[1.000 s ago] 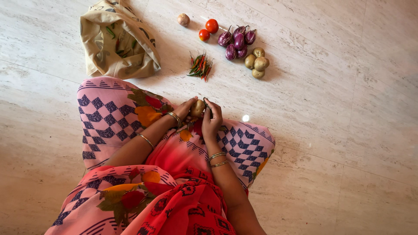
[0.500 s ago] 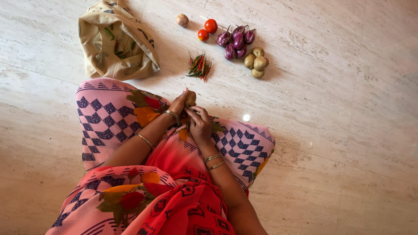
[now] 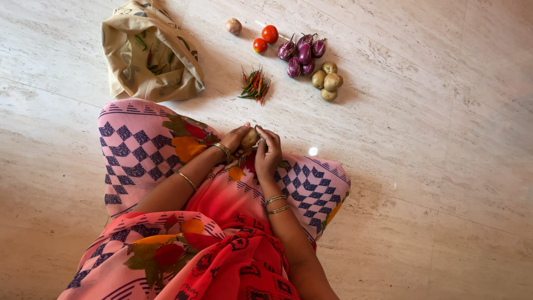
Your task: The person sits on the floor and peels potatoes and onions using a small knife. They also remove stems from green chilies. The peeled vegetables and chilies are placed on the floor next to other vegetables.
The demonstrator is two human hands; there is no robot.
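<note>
Pale marble floor (image 3: 422, 139), streaked grey, fills my view; person seated on it in a pink and red patterned sari (image 3: 139, 150). Both hands meet over the lap near frame centre. Left hand (image 3: 234, 138) cups a small brown potato (image 3: 250, 138) from 9 o'clock; right hand (image 3: 268, 153) closes on it from 3 o'clock, fingers curled over the top. Bangles on both wrists. I cannot tell whether anything else sits in the right hand. At 12 o'clock from the potato: a bunch of red and green chillies (image 3: 255, 84). Further, toward 1 o'clock: purple eggplants (image 3: 302, 51), a cluster of potatoes (image 3: 328, 81), two tomatoes (image 3: 265, 39), one onion (image 3: 234, 25). At 10 o'clock: a beige cloth bag (image 3: 150, 53), slumped open.
</note>
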